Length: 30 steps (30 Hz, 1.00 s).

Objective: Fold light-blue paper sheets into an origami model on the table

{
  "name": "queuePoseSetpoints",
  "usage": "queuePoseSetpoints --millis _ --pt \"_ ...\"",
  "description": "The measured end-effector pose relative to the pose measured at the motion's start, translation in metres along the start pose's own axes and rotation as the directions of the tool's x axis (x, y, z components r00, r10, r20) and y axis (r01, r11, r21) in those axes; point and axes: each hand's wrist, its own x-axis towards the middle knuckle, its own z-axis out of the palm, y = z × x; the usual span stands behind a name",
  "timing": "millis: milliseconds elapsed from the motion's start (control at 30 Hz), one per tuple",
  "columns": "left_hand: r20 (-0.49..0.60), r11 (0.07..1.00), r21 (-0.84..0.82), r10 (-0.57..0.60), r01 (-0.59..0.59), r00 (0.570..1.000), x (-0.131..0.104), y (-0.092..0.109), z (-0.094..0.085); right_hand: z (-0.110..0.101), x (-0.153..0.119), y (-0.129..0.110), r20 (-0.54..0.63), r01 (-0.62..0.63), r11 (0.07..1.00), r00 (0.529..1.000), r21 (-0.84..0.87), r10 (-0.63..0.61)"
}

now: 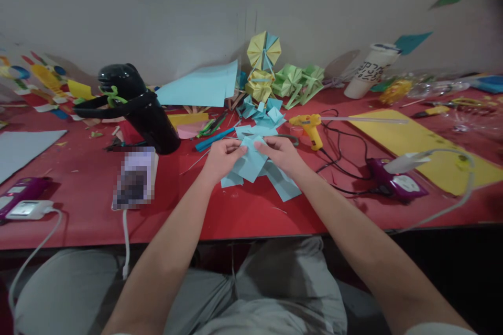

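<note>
Trousers (286, 272), grey, at 6 o'clock, beneath the near edge of the bench (251, 222), which is red; all hours read from the held paper.

Left hand (225, 157), bare, at 9 o'clock: grip closed, thumb and fingers pinching the paper's edge. Right hand (282, 153), bare, at 3 o'clock: grip likewise closed on the same paper.

Blue paper square (252, 163), one, at the dial's centre: held between both hands, one corner pointing to 6 o'clock.

Loose blue sheets, below it: one (283, 182) reaching toward 4 o'clock, another (231, 179) toward 8 o'clock.

Pixelated item (135, 178), 9 o'clock, details obscured; white cable (126, 241) hanging from its near end. Purple power strips, two: one (23, 193) at far 9 o'clock, one (404, 184) at 3 o'clock, each with a white plug.

Blue stick (214, 140), slim, near, 10 o'clock. Glue gun (311, 128), yellow, 2 o'clock, translucent rod extending from it to the right. Yellow sheet (393, 128), flat, farther out toward 3 o'clock.

Black bottle (149, 125), green tie on its strap, 10 o'clock. Large blue sheet (204, 86), 11 o'clock. Folded paper ornament (257, 52), yellow and blue, 12 o'clock. Green folded pieces (288, 84), 1 o'clock. White cup (365, 76), black markings, 2 o'clock.

Wall (176, 0), grey, behind everything.
</note>
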Motion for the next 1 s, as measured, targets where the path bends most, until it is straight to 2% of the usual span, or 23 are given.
queuePoseSetpoints --millis 133,467,700,900,1000 --pt "0.027 1.0 -0.003 0.029 -0.029 0.999 -0.0012 0.003 0.0013 0.0002 -0.0012 0.0005 0.033 0.005 0.999 0.999 -0.054 -0.003" --pt "-0.008 0.992 0.119 0.044 -0.043 0.999 0.0005 0.0035 -0.0014 0.002 -0.0011 0.0033 -0.067 -0.081 0.994 0.995 -0.076 0.076" --pt "-0.046 0.993 0.11 0.035 -0.03 0.998 0.0018 0.0041 -0.0053 -0.0011 -0.0004 -0.0019 0.021 -0.062 0.997 0.998 -0.053 0.063" --pt "-0.065 0.993 0.112 0.035 -0.028 0.997 0.0021 0.004 -0.0052 -0.0012 0.0005 -0.0027 -0.094 -0.081 0.996 0.992 -0.025 0.079" --pt "-0.083 0.992 0.123 0.028 -0.018 0.996 0.0027 0.0036 -0.006 -0.0013 0.0009 -0.0032 -0.071 -0.065 0.998 0.995 -0.02 0.064"
